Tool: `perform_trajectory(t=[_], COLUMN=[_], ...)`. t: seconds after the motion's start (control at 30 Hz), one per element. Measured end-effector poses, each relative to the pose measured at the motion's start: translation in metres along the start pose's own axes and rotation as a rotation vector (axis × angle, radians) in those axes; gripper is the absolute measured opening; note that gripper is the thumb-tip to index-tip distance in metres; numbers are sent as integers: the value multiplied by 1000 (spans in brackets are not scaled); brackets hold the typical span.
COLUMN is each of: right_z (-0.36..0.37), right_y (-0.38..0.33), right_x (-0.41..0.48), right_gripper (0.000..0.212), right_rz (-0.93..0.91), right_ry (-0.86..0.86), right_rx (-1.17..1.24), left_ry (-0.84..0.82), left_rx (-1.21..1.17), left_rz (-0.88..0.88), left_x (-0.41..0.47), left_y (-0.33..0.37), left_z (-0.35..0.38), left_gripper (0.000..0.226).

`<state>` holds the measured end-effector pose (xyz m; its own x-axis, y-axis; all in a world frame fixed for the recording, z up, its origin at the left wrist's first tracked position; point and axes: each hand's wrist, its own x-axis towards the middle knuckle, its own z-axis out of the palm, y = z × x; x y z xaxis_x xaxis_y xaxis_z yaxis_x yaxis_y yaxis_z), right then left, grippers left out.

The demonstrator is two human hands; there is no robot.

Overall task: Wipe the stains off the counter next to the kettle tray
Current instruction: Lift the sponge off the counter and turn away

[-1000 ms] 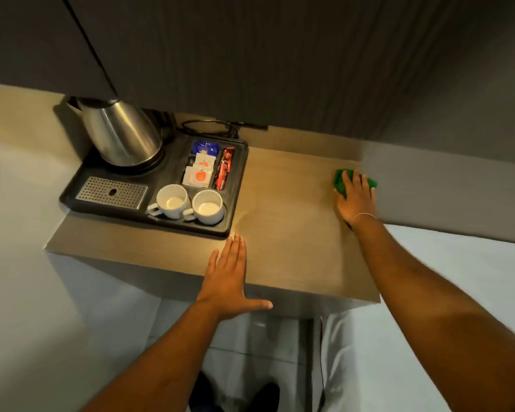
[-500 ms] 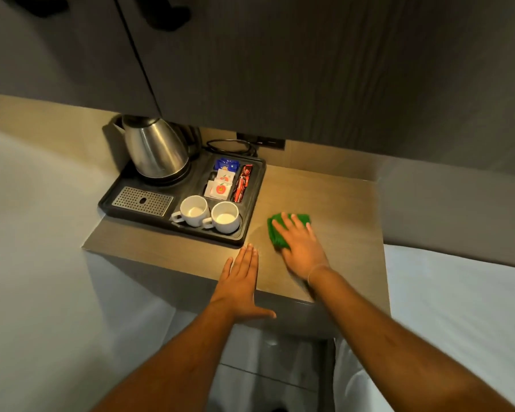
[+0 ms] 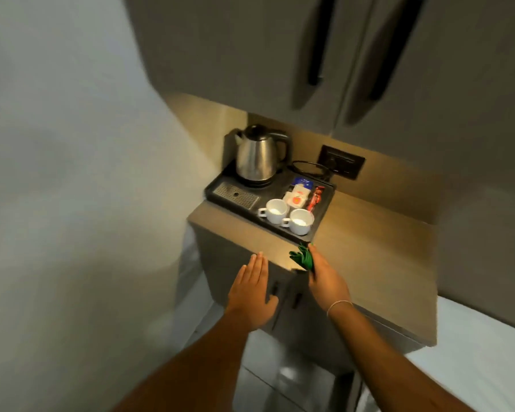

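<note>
A wooden counter (image 3: 375, 254) holds a black kettle tray (image 3: 217, 188) at its back left. My right hand (image 3: 327, 281) grips a green cloth (image 3: 302, 258) at the counter's front edge, just in front of the tray's near corner; the cloth hangs crumpled from the fingers. Beside it my left hand (image 3: 254, 292) is flat with fingers together, over the counter's front edge, holding nothing. I cannot make out any stains on the wood.
On the tray stand a steel kettle (image 3: 257, 154), two white cups (image 3: 289, 217) and sachets (image 3: 298, 194). A wall socket (image 3: 341, 165) with a cable is behind it. Cabinet doors (image 3: 354, 55) hang overhead. A white surface (image 3: 473, 367) lies to the right.
My right hand swept the cloth from the counter's far right to its front edge by the tray and bunched it up. The view has tilted and pulled back.
</note>
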<state>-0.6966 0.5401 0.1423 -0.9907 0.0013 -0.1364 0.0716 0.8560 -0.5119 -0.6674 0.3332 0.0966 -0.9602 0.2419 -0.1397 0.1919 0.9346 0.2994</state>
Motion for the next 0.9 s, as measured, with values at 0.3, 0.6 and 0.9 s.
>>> perform_trajectory(t=[0.3,0.6,0.9], right_z=[119,284,378], right_y=[-218,-361,-401], right_x=[-60,-248,-481], right_gripper=[73,61,55], right_rz=[-463,-1006,-1364], right_ry=[-309,-893,-1300], right_rx=[-47,-121,-294], left_ry=[236,446,554], left_rx=[-135,-188,-304], left_rz=[-532,-1189,-1853], left_x=[-209,-475,-655], left_y=[-158,-190,-120], left_z=[-23,2,79], left_gripper=[87,82,82])
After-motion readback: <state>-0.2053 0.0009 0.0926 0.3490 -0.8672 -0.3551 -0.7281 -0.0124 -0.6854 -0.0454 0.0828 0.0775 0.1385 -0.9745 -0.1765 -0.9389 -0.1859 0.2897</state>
